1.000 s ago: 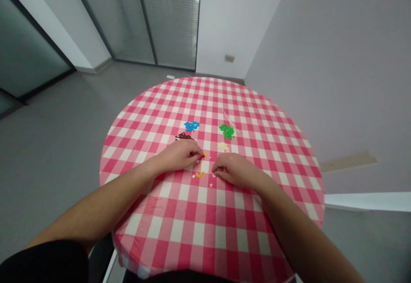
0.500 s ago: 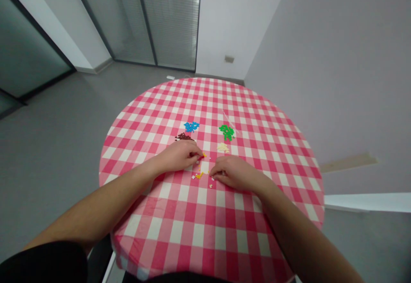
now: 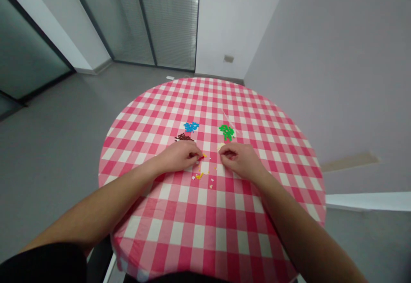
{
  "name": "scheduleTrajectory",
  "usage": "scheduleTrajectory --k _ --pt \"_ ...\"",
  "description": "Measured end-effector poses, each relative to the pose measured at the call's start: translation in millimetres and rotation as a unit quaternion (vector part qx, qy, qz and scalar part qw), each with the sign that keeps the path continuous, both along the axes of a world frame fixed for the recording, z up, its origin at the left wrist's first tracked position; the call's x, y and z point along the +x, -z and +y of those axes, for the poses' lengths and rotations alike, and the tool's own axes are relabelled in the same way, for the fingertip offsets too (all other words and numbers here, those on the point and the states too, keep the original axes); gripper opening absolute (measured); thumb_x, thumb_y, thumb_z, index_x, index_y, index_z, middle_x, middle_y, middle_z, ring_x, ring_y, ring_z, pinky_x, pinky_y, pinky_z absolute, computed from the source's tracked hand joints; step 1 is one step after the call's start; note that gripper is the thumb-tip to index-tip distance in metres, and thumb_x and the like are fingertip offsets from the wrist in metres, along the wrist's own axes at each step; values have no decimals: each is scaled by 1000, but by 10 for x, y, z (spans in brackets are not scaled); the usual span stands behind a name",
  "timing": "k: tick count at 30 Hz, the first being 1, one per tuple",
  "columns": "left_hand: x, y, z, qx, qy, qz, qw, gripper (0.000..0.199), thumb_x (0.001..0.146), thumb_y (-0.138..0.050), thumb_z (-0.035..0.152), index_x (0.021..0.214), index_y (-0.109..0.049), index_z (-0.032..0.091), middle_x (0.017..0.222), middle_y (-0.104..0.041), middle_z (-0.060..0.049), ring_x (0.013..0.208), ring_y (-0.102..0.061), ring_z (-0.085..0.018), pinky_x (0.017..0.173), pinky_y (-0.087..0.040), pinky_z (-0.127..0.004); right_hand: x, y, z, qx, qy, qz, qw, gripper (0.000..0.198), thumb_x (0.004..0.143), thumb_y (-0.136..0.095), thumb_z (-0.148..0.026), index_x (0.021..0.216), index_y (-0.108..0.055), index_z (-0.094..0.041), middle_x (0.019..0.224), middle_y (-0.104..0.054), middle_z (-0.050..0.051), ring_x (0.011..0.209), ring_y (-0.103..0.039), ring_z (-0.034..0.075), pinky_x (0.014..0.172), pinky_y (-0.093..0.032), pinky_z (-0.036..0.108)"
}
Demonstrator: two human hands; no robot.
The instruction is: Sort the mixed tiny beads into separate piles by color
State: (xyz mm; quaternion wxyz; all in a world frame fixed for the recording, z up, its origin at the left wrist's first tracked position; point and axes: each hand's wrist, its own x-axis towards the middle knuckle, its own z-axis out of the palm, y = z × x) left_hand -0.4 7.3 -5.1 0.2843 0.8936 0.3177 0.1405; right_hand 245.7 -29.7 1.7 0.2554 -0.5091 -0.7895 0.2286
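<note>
My left hand rests on the checked cloth, thumb and fingers pinched together. Beside its fingertips lie small yellow pieces; whether the pinch holds anything is too small to tell. Behind that hand is a heap of dark brown pieces. My right hand has curled, closed fingers at a heap of cream pieces, which it mostly covers. What these fingers hold, if anything, is hidden. Between the hands and nearer to me are more yellow bits, a white piece and a pale piece.
A blue heap and a green heap of small pieces lie farther back. The round table wears a red-and-white checked cloth. Walls and glass partitions stand beyond it.
My right hand has moved away from me and slightly right, from the loose pieces to the cream heap. My left hand has stayed nearly still.
</note>
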Motion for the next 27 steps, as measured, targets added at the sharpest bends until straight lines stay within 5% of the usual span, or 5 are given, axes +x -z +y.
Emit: scheduleTrajectory --k 7,14,22,27 --pt "-2 12 -1 -2 -2 -1 1000 25 85 -54 8 95 -74 18 92 -74 -5 88 -66 -18 82 -49 -31 93 81 65 18 33 -6 999 19 81 -57 -15 87 -74 -21 88 -76 4 79 -69 18 72 -52 30" --pt "-6 18 3 -5 -3 -3 1000 25 85 -53 9 95 -74 17 93 -74 -6 89 -67 -19 83 -50 -32 114 71 44 -54 42 -34 997 25 83 -59 -13 107 -67 -18 92 -76 6 80 -71 18 70 -53 27" --pt "-5 0 -4 -10 -5 6 1000 25 86 -53 9 96 -74 17 94 -75 -7 89 -66 -19 83 -50 -32 7 -35 -17 -25 2 -253 967 26 95 -52 -22 116 -67 -20 101 -76 11 82 -71 24 65 -46 29" --pt "-6 -20 -5 -12 1 12 1000 25 85 -53 8 94 -74 15 92 -75 -7 87 -67 -19 82 -50 -31 9 -57 -25 -12 7 -287 958 28 97 -50 -26 118 -68 -22 96 -77 10 78 -71 24 61 -44 29"
